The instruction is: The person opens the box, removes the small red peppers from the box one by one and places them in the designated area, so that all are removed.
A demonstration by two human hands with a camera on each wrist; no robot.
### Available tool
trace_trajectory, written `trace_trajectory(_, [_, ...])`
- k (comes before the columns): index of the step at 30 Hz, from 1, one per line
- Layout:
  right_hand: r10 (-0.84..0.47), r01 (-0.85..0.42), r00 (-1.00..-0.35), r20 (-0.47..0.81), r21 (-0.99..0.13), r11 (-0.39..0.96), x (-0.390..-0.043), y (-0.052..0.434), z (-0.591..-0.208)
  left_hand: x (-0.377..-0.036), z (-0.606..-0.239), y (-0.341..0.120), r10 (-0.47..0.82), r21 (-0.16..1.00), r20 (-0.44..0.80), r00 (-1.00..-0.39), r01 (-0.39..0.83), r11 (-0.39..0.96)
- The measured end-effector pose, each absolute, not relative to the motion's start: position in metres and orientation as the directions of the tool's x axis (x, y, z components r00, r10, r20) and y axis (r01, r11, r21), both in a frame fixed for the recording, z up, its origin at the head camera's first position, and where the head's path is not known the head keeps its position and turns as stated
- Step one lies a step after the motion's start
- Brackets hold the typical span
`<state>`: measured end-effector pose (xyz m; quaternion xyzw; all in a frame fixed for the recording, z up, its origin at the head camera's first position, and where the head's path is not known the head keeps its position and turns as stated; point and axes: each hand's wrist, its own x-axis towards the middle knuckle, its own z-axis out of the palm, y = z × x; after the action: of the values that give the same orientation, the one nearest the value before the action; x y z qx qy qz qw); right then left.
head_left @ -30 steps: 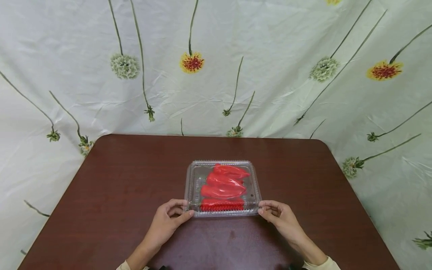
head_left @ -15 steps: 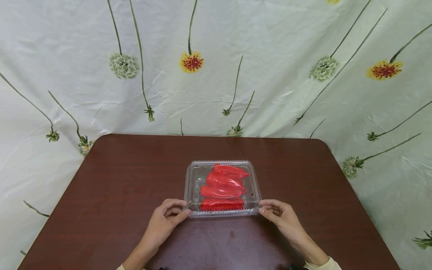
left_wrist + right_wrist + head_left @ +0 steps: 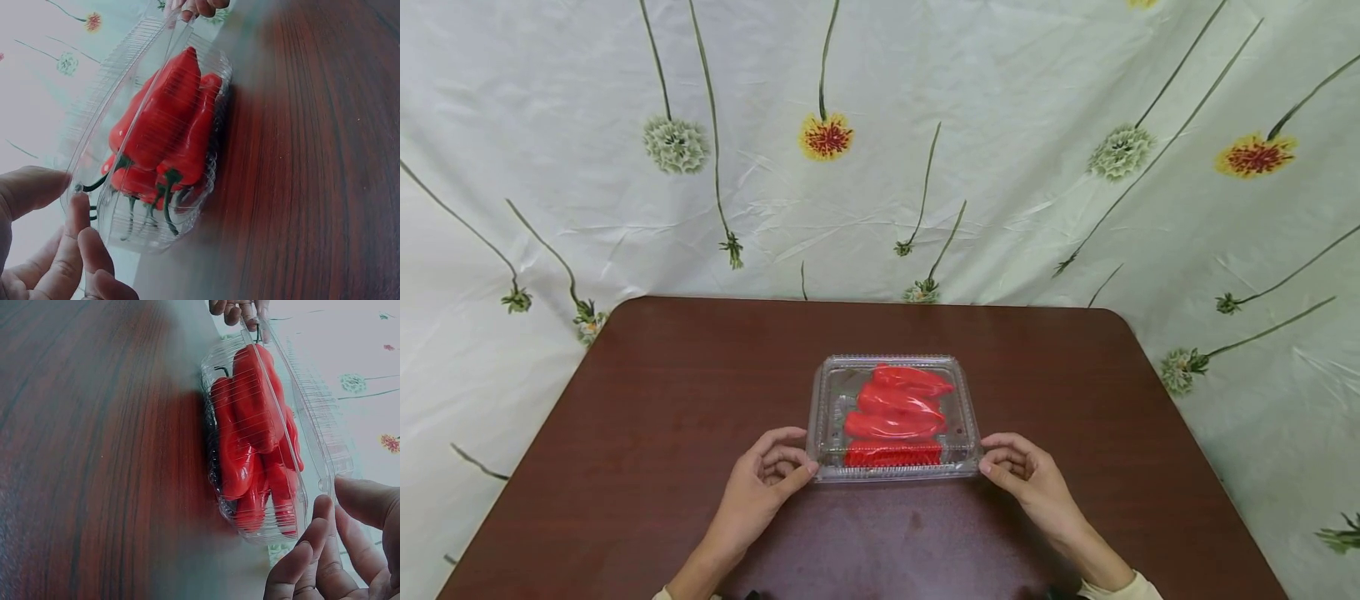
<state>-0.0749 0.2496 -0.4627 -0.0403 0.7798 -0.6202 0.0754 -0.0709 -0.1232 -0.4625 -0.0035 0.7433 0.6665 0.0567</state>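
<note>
Two hands sit at the near corners of one clear plastic box [image 3: 894,419] of red peppers [image 3: 897,413]. This box lies low in the middle of the head view, flat on the brown table [image 3: 662,400]. Its long side runs left to right, and so do the peppers inside.

At the box's lower left corner is the left hand [image 3: 765,482]. Its thumb and first finger pinch the thin edge of the lid there, as the left wrist view shows [image 3: 44,212]. At the lower right corner, the right hand [image 3: 1024,477] has its thumb and fingers closed on the rim [image 3: 340,531].

So the box lies just past both hands, toward the top of the picture, and right between them. Neither hand is nearer; each has its own corner. The lid looks a bit raised along the near edge, but I cannot tell how much.
</note>
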Motion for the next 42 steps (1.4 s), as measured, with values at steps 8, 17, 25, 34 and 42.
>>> trace_trajectory(8, [-0.178,-0.033,-0.984,-0.007,-0.975,0.218,-0.076,0.250,-0.464,-0.072,-0.461,-0.126,0.104,0.993,-0.015,-0.994,-0.003,0.115])
trace_trajectory(17, [-0.203,-0.077,-0.978,0.050,-0.989,0.126,-0.079,0.252,-0.460,-0.076,-0.460,-0.129,0.176,0.992,0.087,-0.981,0.103,0.080])
trace_trajectory(25, [-0.190,-0.112,-0.978,0.089,-0.987,0.112,-0.082,0.252,-0.454,-0.086,-0.454,-0.133,0.209,0.975,0.154,-0.966,0.182,0.124])
trace_trajectory(34, [-0.191,-0.168,-0.972,0.138,-0.975,0.148,-0.090,0.252,-0.440,-0.094,-0.443,-0.135,0.162,0.927,0.268,-0.950,0.300,0.225])
trace_trajectory(42, [-0.211,-0.263,-0.951,0.225,-0.950,0.170,-0.099,0.254,-0.431,-0.103,-0.436,-0.136,0.148,0.923,0.279,-0.949,0.308,0.232])
